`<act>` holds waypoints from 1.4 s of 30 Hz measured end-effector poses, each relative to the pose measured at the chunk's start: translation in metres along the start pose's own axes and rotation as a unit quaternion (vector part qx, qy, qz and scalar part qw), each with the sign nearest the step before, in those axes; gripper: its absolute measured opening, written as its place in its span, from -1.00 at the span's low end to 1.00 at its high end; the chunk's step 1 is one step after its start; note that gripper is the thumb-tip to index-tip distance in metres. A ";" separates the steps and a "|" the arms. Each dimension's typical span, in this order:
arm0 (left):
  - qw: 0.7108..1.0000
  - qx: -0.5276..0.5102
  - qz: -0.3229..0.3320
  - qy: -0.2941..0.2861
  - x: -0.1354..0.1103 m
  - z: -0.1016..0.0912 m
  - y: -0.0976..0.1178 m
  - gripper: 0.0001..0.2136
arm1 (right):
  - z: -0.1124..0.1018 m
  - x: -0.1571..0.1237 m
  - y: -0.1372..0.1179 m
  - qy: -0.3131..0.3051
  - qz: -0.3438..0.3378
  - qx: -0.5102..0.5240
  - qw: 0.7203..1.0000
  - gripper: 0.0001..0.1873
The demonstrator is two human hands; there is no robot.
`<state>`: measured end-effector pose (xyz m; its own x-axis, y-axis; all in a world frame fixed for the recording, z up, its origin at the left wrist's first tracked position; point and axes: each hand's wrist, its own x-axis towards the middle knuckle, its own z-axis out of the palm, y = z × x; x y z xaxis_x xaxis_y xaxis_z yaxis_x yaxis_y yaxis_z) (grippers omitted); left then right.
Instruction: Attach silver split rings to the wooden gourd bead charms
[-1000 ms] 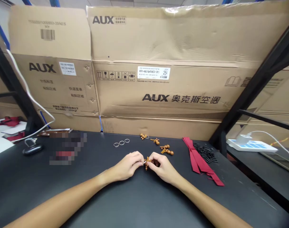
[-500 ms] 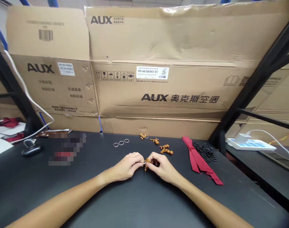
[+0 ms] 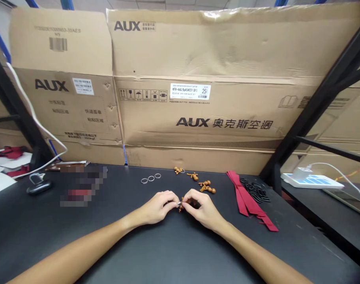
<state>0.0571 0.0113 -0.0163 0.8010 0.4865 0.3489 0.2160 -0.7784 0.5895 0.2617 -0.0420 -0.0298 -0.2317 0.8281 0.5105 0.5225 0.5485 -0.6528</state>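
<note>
Right hand (image 3: 202,208) shifts slightly at the fingertips relative to the earlier frame, leaving more of the pinched ring exposed and less of the charm; the loose pieces behind keep their places. Both hands meet over the middle of the black tabletop (image 3: 180,252). Left hand (image 3: 160,207): grip narrow, thumb and forefinger closed on a metal ring (image 3: 178,204). Right hand: grip likewise narrow, holding a wooden gourd charm (image 3: 180,209) just beside that ring, probably by its cord. Whether ring and cord are linked cannot be told.

State of the work, as judged from the layout: one finished gourd charm (image 3: 178,170) appears to lie with its ring (image 3: 182,170) at the back; one pair is in hand; three loose rings (image 3: 151,178) and what seem to be three ringless gourd charms (image 3: 193,176) remain. Red ribbons (image 3: 242,193) and black buckles (image 3: 256,189) lie untouched to the right.
</note>
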 end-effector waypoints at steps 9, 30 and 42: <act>1.000 -0.026 0.003 0.003 0.000 0.000 0.001 -0.77 | 0.001 0.000 0.003 -0.008 -0.041 -0.041 0.998 -0.93; 0.999 0.044 -0.002 -0.001 -0.004 0.001 0.003 -0.84 | 0.001 -0.004 0.006 -0.063 -0.064 -0.117 0.989 -0.95; 0.991 0.132 -0.018 0.034 -0.006 0.005 0.003 -0.91 | -0.001 -0.001 0.005 -0.078 -0.047 -0.132 0.987 -0.93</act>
<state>0.0562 0.0045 -0.0205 0.7528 0.5342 0.3845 0.3893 -0.8324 0.3943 0.2654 -0.0399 -0.0328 -0.4019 0.7935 0.4571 0.6836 0.5921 -0.4267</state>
